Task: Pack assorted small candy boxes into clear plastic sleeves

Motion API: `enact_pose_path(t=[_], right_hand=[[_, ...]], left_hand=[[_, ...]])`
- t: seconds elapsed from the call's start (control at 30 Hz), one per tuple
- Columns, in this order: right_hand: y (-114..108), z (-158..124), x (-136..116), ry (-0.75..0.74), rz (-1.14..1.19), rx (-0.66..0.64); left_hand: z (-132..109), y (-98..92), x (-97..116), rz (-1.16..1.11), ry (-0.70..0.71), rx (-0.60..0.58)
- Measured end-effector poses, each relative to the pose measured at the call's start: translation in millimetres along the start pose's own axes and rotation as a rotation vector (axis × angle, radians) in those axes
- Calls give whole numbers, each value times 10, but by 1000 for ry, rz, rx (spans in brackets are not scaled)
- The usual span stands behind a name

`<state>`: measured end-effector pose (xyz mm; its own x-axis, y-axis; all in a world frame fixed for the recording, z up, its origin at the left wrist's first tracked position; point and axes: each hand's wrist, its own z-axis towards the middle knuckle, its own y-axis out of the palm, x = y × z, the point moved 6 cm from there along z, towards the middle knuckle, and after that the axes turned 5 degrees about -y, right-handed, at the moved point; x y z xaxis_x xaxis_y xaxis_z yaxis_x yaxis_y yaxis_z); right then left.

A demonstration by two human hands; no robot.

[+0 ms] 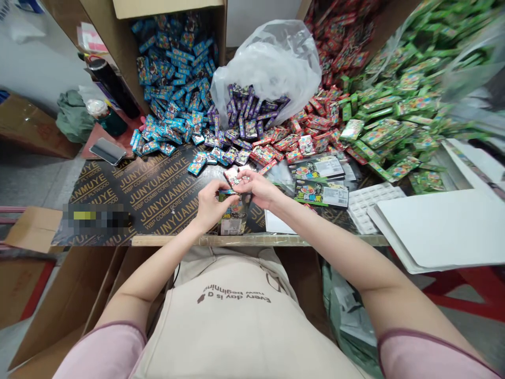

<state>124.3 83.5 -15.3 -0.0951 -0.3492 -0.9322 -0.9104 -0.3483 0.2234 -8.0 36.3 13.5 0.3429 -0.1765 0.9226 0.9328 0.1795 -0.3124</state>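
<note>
My left hand (211,202) and my right hand (258,188) meet over the dark plywood table (150,195) near its front edge. Between them they pinch small candy packets (233,178), a red-and-white one uppermost and a green one under the left fingers. A printed bag (232,217) lies just below the hands. Both hands are closed on the packets. Behind them lie heaps of small packets: blue (173,89), purple (248,113), red (311,131) and green (398,110).
A clear plastic bag (272,63) covers the purple heap. Printed bags (321,181), a white blister tray (369,205) and white sheets (442,226) lie at the right. A phone (107,151), a cup and a dark bottle (112,87) stand at the left. Cardboard boxes (35,229) surround the table.
</note>
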Motion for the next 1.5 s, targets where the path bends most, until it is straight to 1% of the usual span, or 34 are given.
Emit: enact_pose_path(t=[0.03,0.1,0.13,0.17,0.2,0.23,0.27,0.3,0.33,0.37,0.4,0.43,0.5,0.57,0.6,0.63,0.7,0.8,0.87,0.93,0.97,1.0,1.07,1.1,1.17,1.2,1.23,1.27,1.3,1.33,1.37,1.4,1.43,1.5], right_hand=[[-3,11,38,28,32,-4],[-53,45,62,17,50,-16],[-128,69,54,-19,33,6],[-250,94,31,-83,-12,67],[-415,110,-9,-174,-91,168],[-605,102,-62,-286,-203,298],[-791,68,-116,-401,-342,435],[-951,15,-156,-499,-494,558],[-1079,-40,-172,-567,-644,648],[-1178,-85,-163,-600,-781,699],[-1256,-116,-132,-598,-902,715],[-1325,-135,-90,-571,-1006,712],[-1458,-165,-12,-480,-1165,706],[-1605,-205,17,-390,-1278,729],[-1684,-230,13,-348,-1327,738],[-1766,-258,4,-304,-1374,740],[-1936,-323,-7,-192,-1466,698],[-2204,-440,42,14,-1573,559],[-2383,-515,95,109,-1619,492],[-2548,-553,127,102,-1629,476],[-2618,-556,123,43,-1604,485],[-2684,-549,108,-32,-1560,493],[-2802,-529,-2,-265,-1390,527],[-2858,-504,-64,-324,-1341,506],[-2908,-449,-216,-376,-1178,372],[-2905,-448,-315,-352,-1093,333],[-2859,-486,-460,-363,-1043,352],[-2756,-557,-633,-418,-989,409],[-2582,-637,-796,-484,-937,465],[-2342,-693,-914,-538,-846,483],[-2065,-725,-992,-593,-722,506],[-1761,-704,-1002,-605,-609,506],[-1460,-640,-949,-592,-472,498],[-869,-407,-671,-451,-243,373]], left_hand=[[-33,36,-57,-77,-47,-39],[-117,90,-172,-230,-155,-163],[-161,77,-216,-275,-200,-220],[-195,11,-251,-283,-229,-246],[-213,-120,-278,-252,-240,-226],[-211,-320,-299,-191,-228,-151],[-196,-574,-315,-99,-195,-37],[-176,-863,-329,22,-142,107],[-154,-1130,-361,159,-92,216],[-119,-1340,-430,310,-61,250],[-76,-1501,-540,458,-46,239],[-29,-1601,-696,596,-52,170],[30,-1714,-1080,822,-115,12],[33,-1754,-1428,931,-171,-125],[25,-1778,-1556,946,-187,-151],[19,-1805,-1653,948,-198,-161],[27,-1887,-1778,943,-209,-133],[111,-2016,-1896,932,-226,-84],[196,-2052,-1956,919,-232,-73],[264,-2034,-1966,922,-221,-69],[284,-2014,-1947,931,-214,-65],[296,-1989,-1915,943,-208,-69],[309,-1950,-1846,952,-230,-99],[318,-1941,-1807,954,-244,-115],[345,-1941,-1719,952,-284,-116],[360,-1937,-1661,947,-309,-84],[374,-1905,-1582,925,-321,-39],[384,-1832,-1480,878,-314,16],[388,-1708,-1359,795,-294,66],[384,-1530,-1223,673,-262,102],[368,-1298,-1083,510,-234,104],[340,-1021,-938,308,-213,71],[298,-696,-790,89,-205,-24],[162,-43,-478,-316,-235,-279]])
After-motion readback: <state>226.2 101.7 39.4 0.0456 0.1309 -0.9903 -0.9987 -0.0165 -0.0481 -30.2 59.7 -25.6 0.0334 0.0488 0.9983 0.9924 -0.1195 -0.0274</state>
